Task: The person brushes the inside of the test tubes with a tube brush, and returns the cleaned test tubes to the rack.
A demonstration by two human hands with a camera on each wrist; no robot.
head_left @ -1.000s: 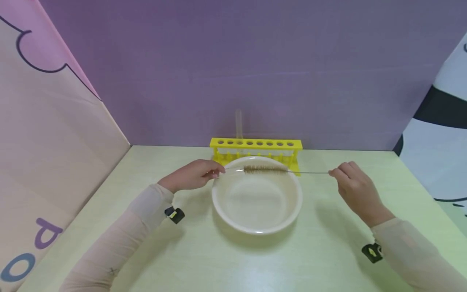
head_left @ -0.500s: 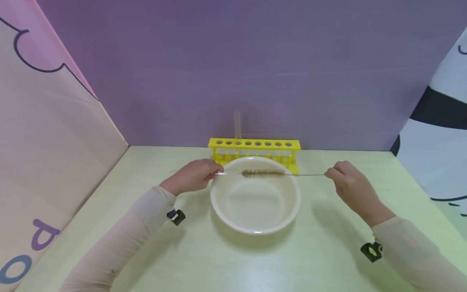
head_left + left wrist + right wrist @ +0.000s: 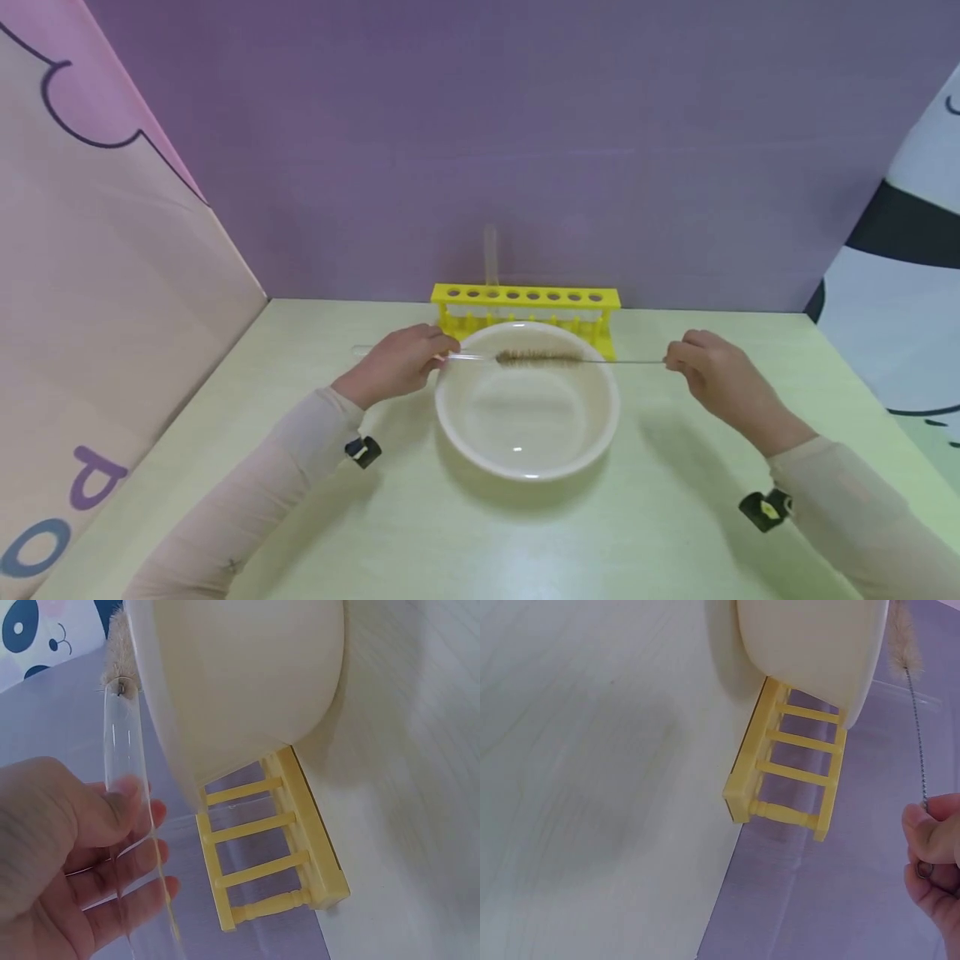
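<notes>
The left hand [image 3: 401, 361] grips a clear glass tube [image 3: 124, 742] between thumb and fingers, its mouth facing right. At that mouth is the bristled head of a tan brush [image 3: 540, 358]; in the left wrist view the bristle tip [image 3: 121, 682] meets the tube's opening, most bristles outside. The right hand [image 3: 723, 383] pinches the far end of the brush's thin twisted wire [image 3: 919, 742], near a small loop [image 3: 925, 870]. Tube and brush lie roughly in line above a cream basin [image 3: 528, 477].
Behind the basin stands a yellow rack [image 3: 525, 296] with a row of holes; one clear tube [image 3: 491, 254] stands upright in it. A purple backdrop [image 3: 525, 150] rises behind the pale table [image 3: 420, 533], and a printed panel [image 3: 112, 275] is on the left.
The right hand and brush have moved slightly left and down. The tube in the left hand shows more clearly on both sides of that hand, and its mouth is at the bristles.
</notes>
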